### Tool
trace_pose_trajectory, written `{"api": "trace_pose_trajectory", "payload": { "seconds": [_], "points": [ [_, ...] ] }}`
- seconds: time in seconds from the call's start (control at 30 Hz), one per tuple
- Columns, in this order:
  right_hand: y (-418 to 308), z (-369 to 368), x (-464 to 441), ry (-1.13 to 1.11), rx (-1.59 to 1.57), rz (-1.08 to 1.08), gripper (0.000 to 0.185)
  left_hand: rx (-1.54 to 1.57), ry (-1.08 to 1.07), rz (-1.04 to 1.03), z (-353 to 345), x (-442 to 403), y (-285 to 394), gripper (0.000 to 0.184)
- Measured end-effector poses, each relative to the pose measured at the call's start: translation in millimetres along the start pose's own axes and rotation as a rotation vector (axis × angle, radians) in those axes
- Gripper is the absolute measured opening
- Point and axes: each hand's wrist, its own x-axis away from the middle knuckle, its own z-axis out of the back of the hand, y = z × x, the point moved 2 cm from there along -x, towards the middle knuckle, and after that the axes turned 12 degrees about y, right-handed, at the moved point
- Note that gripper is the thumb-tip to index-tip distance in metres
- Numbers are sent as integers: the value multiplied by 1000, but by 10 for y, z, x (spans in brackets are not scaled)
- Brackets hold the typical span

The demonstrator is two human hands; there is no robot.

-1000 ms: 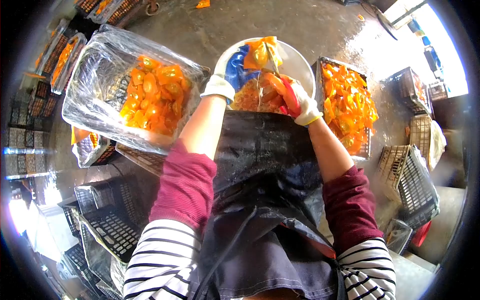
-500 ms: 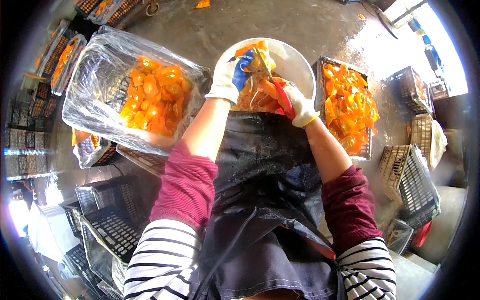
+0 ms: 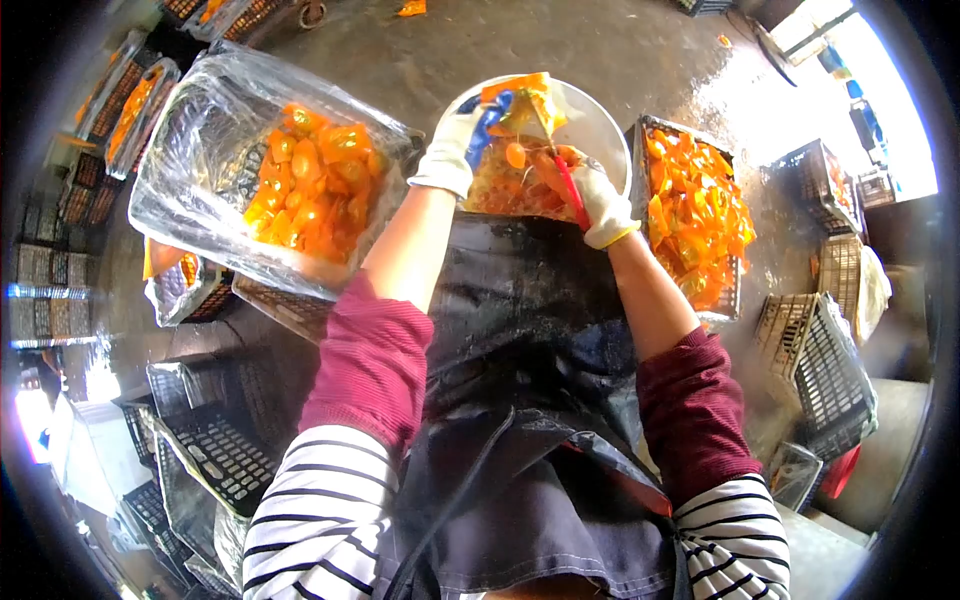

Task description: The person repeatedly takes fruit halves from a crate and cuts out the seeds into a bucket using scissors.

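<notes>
My left hand (image 3: 460, 145), in a white glove with blue on the fingers, grips a soft orange-yellow piece (image 3: 525, 105) near the top of a white bucket. What kind of thing the piece is, I cannot tell. My right hand (image 3: 602, 205), gloved in white, is closed around red-handled scissors (image 3: 570, 190). Their blades point up at the piece and are partly hidden by it. Inside the white bucket (image 3: 600, 110) lies a wet mass of orange scraps (image 3: 515, 185), with a small round orange lump hanging over it.
On the left stands a plastic-lined crate (image 3: 165, 190) with glossy orange pieces (image 3: 310, 180). At right, a crate (image 3: 738, 285) is heaped with flat orange pieces (image 3: 695, 210). Stacked crates (image 3: 835, 370) stand farther right, more crates (image 3: 220, 455) at lower left. The floor (image 3: 480, 40) looks wet.
The scissors have swung from pointing up and left to lying lower, more behind the piece. The piece hangs more spread out, and a round orange lump now shows beneath it.
</notes>
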Motion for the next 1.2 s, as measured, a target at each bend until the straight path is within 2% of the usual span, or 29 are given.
{"api": "trace_pose_trajectory", "payload": {
  "seconds": [0.03,0.07,0.1,0.13,0.17,0.2,0.23,0.27,0.33,0.37,0.4,0.47,0.57,0.63,0.67,0.7,0.73,0.83,0.87,0.9,0.93,1.0,1.03,1.07,1.17,1.2],
  "points": [
    [-36,-57,9,21,59,85,32,119,-13,57,61,90,86,41],
    [-67,91,79,62,408,-79,30,333,29,136,197,-41,11,36],
    [104,120,57,30,-168,-105,34,331,-23,75,292,59,187,31],
    [204,112,-76,-65,-299,-138,37,205,-46,-256,499,-53,172,31],
    [247,155,-144,-57,-456,1,41,351,-12,-142,681,-1,279,30],
    [196,242,-140,-5,-441,68,41,503,34,-34,864,49,384,29],
    [143,329,-137,50,-421,135,41,412,-6,-121,1179,21,394,29],
    [90,414,-136,107,-399,200,40,331,124,-133,1437,169,467,28],
    [191,613,-209,284,-742,201,46,140,352,-132,1948,410,484,27],
    [230,643,-216,313,-1101,-2,47,30,450,-120,2246,458,368,26],
    [239,644,-198,324,-1148,-47,48,-150,490,-110,2594,458,205,25],
    [248,641,-158,351,-1231,-138,49,-566,496,-38,2647,756,266,28],
    [174,552,-226,229,-1119,-136,50,-787,348,86,2720,533,-339,38],
    [204,492,-242,85,-1061,-89,51,-1185,303,15,2495,483,-480,53],
    [232,475,-235,18,-1030,-64,51,-1119,324,70,2405,457,-557,68],
    [229,461,-238,-48,-996,-39,51,-1008,338,5,2531,236,-972,73],
    [216,445,-250,-19,-952,-139,52,-1059,358,69,2451,226,-992,72],
    [116,356,-173,-35,-863,-135,52,-1130,426,210,2305,77,-1102,68],
    [66,294,-82,-65,-779,-11,51,-1142,416,227,2297,53,-1090,67],
    [87,290,-80,-48,-759,17,51,-1154,409,246,2289,58,-1056,66],
    [117,275,-100,-37,-740,47,51,-1067,439,288,2264,115,-957,65],
    [135,275,-180,-40,-738,-20,50,-1037,410,228,2510,-13,-1310,67],
    [136,311,-249,-53,-750,-121,50,-1025,392,198,2520,18,-1271,68],
    [168,331,-289,-65,-760,-226,49,-948,421,256,2539,54,-1249,63],
    [256,281,-298,-101,-694,-112,48,168,462,50,2724,116,-1547,49],
    [224,253,-261,-93,-650,-103,46,696,374,15,2584,180,-1367,39]
  ]
}}
